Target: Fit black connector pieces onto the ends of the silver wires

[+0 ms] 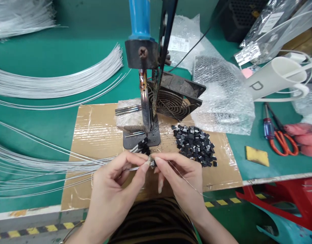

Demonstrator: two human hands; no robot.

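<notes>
My left hand [117, 189] pinches the end of a grey-white wire [134, 168] between thumb and fingertips. Against it, my right hand [183, 178] pinches a small black connector [153, 163]; the fingertips of both hands nearly meet and partly hide the joint. A thin silvery strand [187, 182], which looks like solder wire, runs across my right hand. Just beyond the fingers lie several wires with black connectors [145, 147] on their ends. Above them, a blue-handled soldering iron [140, 20] is clamped with its tip pointing down.
Loose black connectors [194, 144] are heaped on the cardboard [222, 176]. A fan [177, 98] stands behind the iron's stand. Bundled wires [57, 83] lie at left. Bubble wrap [224, 98], a white mug [275, 79], orange-handled scissors [284, 145] and a yellow sponge [257, 156] sit at right.
</notes>
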